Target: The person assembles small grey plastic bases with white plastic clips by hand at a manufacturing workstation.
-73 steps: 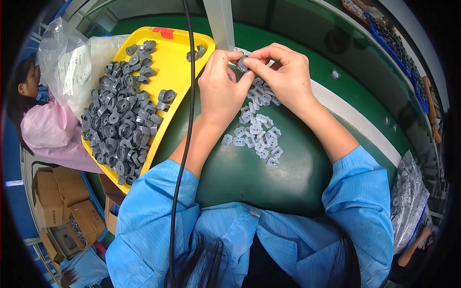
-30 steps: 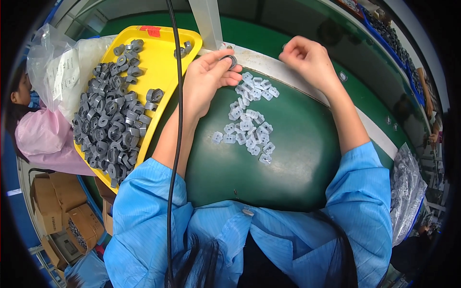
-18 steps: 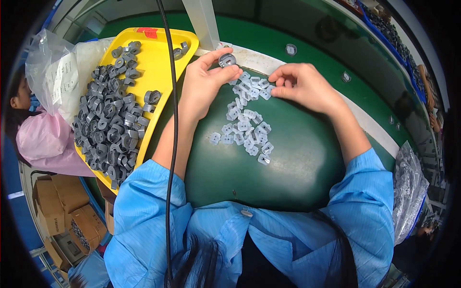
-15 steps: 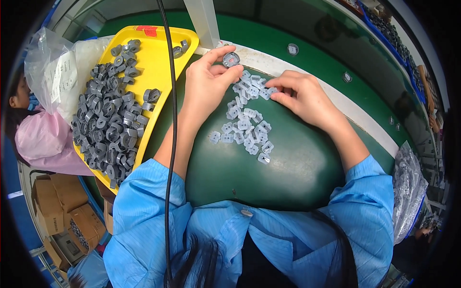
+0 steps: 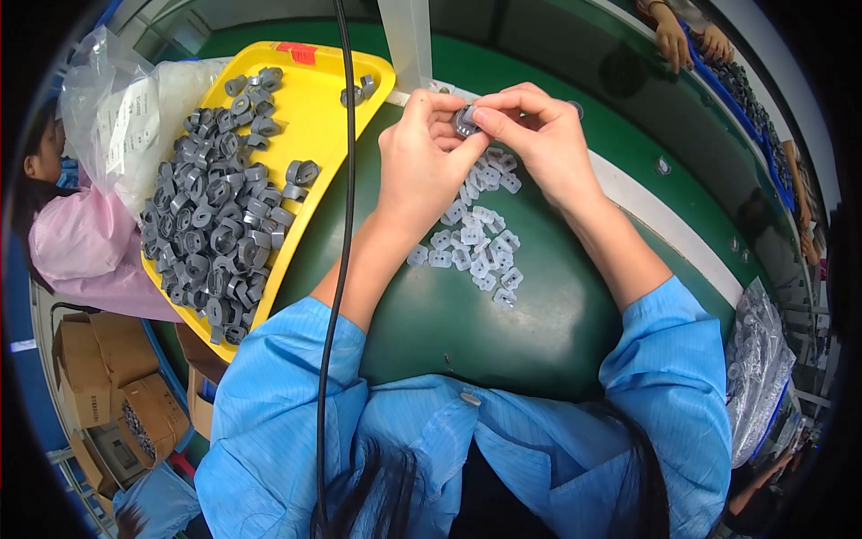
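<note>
My left hand pinches a small grey round plastic housing between thumb and fingertips, above the far end of the green work surface. My right hand has come together with it, its thumb and forefinger closed at the housing's right side. Whether a small piece sits between these right fingertips is hidden. Just below both hands lies a loose pile of translucent whitish plastic pieces, each with small holes. To the left, a yellow tray holds a large heap of grey housings.
A black cable hangs between tray and left forearm. Beyond a white ledge runs a green belt with a few parts on it. Clear plastic bags lie at right. Another person's pink sleeve and cardboard boxes are at left.
My right hand has left the translucent pile and moved up and left to the grey housing in my left hand. Another person's hands have appeared at the far upper right. The view has shifted slightly.
</note>
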Action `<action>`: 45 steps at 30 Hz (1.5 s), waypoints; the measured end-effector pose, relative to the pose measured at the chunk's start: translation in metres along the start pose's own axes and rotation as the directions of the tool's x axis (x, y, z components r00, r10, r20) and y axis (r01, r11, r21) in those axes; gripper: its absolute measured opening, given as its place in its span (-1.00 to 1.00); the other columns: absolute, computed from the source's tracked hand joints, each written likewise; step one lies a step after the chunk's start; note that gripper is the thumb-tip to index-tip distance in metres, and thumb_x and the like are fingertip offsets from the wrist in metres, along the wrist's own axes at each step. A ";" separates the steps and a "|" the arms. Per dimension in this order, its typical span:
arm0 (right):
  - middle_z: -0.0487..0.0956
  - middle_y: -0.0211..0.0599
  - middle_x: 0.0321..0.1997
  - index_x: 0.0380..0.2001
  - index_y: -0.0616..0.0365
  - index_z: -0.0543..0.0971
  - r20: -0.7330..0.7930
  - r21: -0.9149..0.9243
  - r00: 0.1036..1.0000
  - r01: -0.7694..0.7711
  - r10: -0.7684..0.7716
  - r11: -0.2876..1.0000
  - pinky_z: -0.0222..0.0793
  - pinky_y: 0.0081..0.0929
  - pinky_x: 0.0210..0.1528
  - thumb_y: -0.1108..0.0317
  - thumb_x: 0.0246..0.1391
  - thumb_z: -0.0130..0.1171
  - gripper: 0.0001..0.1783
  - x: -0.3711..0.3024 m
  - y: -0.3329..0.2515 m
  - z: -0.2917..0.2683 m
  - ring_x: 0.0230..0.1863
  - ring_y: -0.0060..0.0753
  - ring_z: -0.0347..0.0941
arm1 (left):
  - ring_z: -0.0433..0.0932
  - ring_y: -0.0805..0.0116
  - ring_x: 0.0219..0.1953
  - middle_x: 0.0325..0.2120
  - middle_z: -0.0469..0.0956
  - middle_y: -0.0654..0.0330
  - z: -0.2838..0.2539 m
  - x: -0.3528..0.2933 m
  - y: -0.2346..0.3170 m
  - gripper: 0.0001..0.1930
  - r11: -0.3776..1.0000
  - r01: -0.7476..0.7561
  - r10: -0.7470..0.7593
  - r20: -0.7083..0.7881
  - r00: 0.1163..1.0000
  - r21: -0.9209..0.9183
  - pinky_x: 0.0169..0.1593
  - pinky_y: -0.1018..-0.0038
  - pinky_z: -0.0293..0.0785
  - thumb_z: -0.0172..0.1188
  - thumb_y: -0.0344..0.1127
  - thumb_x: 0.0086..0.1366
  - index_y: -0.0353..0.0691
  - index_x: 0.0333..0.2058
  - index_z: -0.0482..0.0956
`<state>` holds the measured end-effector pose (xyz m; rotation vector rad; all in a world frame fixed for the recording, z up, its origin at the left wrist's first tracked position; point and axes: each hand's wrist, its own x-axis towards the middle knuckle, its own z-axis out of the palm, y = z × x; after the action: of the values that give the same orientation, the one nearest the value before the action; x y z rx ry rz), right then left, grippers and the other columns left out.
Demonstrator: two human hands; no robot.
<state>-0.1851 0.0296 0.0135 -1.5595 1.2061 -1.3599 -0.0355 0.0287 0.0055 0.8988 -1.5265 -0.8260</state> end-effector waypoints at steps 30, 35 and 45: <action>0.58 -0.40 -0.49 -0.37 0.23 0.58 0.477 0.065 0.822 -0.387 0.312 0.920 0.37 -0.73 -0.36 0.44 -0.07 0.27 -0.85 0.009 -0.011 -0.037 -0.45 -0.68 0.44 | 0.61 0.42 -0.41 0.10 0.21 0.03 -0.009 0.000 0.011 -0.70 0.981 -0.162 0.116 0.345 0.931 0.106 -0.33 0.57 0.63 0.36 -0.58 -0.06 -0.29 -0.30 0.53; 0.57 -0.38 -0.56 -0.43 0.28 0.52 0.590 -0.187 0.763 -0.188 0.263 0.964 0.41 -0.68 -0.40 0.43 -0.05 0.26 -0.85 0.009 -0.028 -0.042 -0.51 -0.63 0.50 | 0.62 0.41 -0.36 0.08 0.28 0.10 -0.017 0.002 0.016 -0.71 0.992 -0.116 0.080 0.488 0.869 0.044 -0.34 0.58 0.61 0.33 -0.60 -0.04 -0.31 -0.27 0.58; 0.60 -0.25 -0.27 -0.14 0.29 0.51 0.428 0.377 0.833 -0.518 0.351 0.768 0.50 -0.66 -0.24 0.43 0.03 0.22 -0.69 0.006 -0.017 -0.056 -0.29 -0.59 0.53 | 0.60 0.48 -0.41 0.05 0.29 0.09 -0.013 0.004 0.015 -0.69 0.980 -0.197 0.180 0.345 0.921 0.017 -0.33 0.62 0.62 0.37 -0.57 -0.06 -0.29 -0.26 0.58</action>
<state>-0.2367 0.0315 0.0410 -1.0063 0.8594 -0.9317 -0.0243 0.0319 0.0220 0.6516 -1.9132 -0.8347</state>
